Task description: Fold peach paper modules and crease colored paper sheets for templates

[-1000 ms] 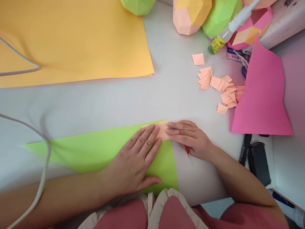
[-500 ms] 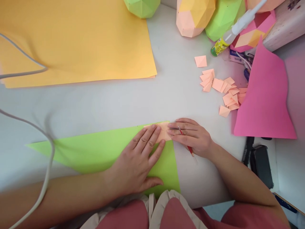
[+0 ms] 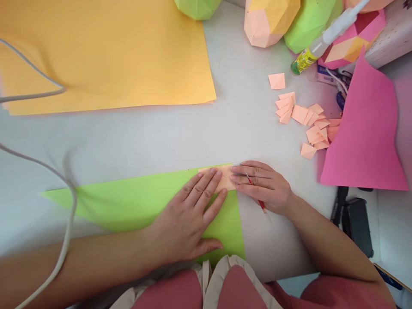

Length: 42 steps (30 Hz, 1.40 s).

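Observation:
A long lime-green sheet of paper (image 3: pixel 128 199) lies along the near side of the table, tapering to a point at the left. On its upper right corner rests a small peach paper piece (image 3: pixel 226 180), partly covered by fingers. My left hand (image 3: pixel 189 219) is spread flat, fingertips pressing on the peach piece and palm over the green sheet. My right hand (image 3: pixel 270 189) touches the piece's right edge with its fingertips. Tucked between its fingers is a thin red tool (image 3: pixel 262 204) with fine metal ends.
Large orange sheets (image 3: pixel 112 56) cover the back left, and a white cable (image 3: pixel 69 219) loops over the left side. Folded peach pieces (image 3: pixel 300 113) lie scattered at right beside a pink sheet (image 3: pixel 363 141). Faceted paper shapes (image 3: pixel 272 21) and a glue bottle (image 3: pixel 304 60) stand behind.
The whole view has shifted slightly, so things appear a little further right. Both hands keep about the same place on the paper.

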Available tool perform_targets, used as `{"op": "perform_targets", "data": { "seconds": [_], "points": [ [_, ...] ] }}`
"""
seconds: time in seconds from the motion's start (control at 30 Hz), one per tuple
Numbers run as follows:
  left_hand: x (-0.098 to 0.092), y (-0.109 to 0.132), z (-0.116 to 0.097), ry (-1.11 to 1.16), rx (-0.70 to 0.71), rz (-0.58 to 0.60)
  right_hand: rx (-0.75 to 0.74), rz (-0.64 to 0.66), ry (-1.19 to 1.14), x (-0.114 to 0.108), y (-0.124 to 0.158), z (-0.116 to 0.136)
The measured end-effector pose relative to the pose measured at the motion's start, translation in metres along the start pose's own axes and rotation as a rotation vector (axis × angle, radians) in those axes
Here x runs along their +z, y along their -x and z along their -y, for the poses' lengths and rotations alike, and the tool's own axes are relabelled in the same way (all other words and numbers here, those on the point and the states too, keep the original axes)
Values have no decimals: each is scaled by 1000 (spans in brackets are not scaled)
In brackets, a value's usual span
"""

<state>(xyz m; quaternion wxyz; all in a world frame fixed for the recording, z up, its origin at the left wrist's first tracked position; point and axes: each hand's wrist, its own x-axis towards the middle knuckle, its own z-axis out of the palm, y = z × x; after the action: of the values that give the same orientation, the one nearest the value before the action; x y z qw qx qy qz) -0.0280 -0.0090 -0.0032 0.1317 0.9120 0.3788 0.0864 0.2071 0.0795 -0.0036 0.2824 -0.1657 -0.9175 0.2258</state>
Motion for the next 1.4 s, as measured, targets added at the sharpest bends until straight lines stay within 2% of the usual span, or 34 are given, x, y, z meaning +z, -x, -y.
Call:
{"op": "perform_targets", "data": {
  "seconds": [0.4, 0.87, 1.4],
  "points": [
    [1, 2, -1, 0, -12, 6, 55, -15, -54, 0, 0, -1],
    [1, 3, -1, -15, -22, 7, 264, -125, -117, 8, 2, 9],
    [2, 4, -1, -16, -24, 3, 298, -139, -110, 7, -3, 14]
  ]
}}
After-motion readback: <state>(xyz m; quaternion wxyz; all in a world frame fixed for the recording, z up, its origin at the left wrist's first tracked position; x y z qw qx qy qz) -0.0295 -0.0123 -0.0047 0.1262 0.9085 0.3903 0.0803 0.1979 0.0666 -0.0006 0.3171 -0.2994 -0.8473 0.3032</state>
